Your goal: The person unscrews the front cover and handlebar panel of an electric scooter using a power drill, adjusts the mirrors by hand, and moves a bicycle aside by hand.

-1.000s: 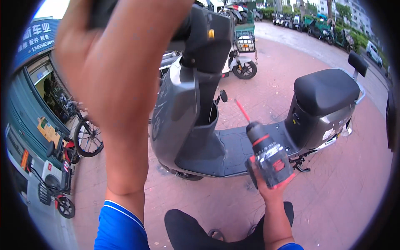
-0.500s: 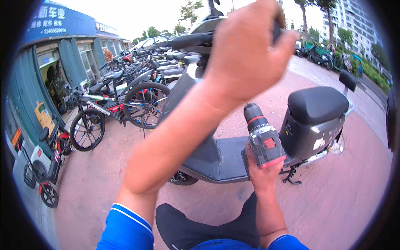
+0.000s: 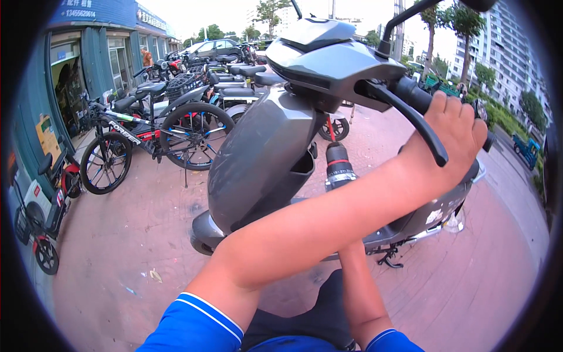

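Note:
A grey electric scooter [image 3: 258,152] stands in front of me, its handlebar turned. At the right, my left hand [image 3: 457,132] is closed around the black handlebar grip [image 3: 413,95], with the curved brake lever [image 3: 419,120] beside its wrist. My left forearm crosses over my right arm [image 3: 360,287]. Behind that forearm my right hand is hidden. The cordless drill [image 3: 340,170] it holds shows only its chuck end, pointing up, with a thin red bit [image 3: 330,130] near the scooter's front panel.
Several bicycles and scooters are parked at the left, the closest a black bicycle [image 3: 146,141]. A small red-and-black scooter [image 3: 50,217] stands beside the teal shopfront [image 3: 94,76]. Reddish paving [image 3: 146,234] lies below. The scooter's seat section is partly behind my left arm.
My left hand has moved right and down onto the handlebar grip. The scooter's handlebar and front panel have come into fuller view. My left forearm now covers most of the drill.

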### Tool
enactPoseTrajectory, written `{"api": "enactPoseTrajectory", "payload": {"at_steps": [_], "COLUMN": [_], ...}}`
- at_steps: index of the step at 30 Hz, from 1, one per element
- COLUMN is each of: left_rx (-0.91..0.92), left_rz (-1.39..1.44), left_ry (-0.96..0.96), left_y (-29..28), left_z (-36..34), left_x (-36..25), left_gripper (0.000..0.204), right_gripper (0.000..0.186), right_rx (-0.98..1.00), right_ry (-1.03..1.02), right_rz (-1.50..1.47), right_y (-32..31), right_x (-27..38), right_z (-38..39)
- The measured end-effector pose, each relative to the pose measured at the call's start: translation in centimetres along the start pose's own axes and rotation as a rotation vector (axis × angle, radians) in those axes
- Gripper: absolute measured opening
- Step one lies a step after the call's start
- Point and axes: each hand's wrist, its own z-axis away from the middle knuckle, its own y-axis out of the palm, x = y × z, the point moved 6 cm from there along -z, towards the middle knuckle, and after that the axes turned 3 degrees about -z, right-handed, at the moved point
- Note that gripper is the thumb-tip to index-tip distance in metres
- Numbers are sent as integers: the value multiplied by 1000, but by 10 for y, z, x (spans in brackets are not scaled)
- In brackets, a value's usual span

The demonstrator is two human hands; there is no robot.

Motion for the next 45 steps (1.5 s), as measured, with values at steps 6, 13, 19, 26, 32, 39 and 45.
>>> {"api": "enactPoseTrajectory", "payload": {"at_steps": [6,13,19,26,32,39,45], "left_rx": [31,-123,-109,-117,-88,-65,-58], "left_rz": [61,80,70,100,115,122,108], "left_ry": [47,61,61,65,76,66,62], "left_y": [-4,-3,-1,0,-1,0,1], "left_z": [7,5,4,3,4,4,4], "left_x": [1,-4,-5,-5,-4,-3,-4], "left_gripper": [17,23,25,26,28,29,31], "right_gripper": [42,34,33,31,31,29,29], "right_rx": [124,252,228,198,177,155,147], "right_ry": [151,235,253,261,267,261,256], "right_rz": [-157,-353,-323,-310,-311,-307,-319], "right_y": [21,22,18,15,17,17,18], "right_x": [-17,-25,-31,-35,-36,-40,-40], "right_z": [-8,-20,-15,-12,-9,-5,-2]}}
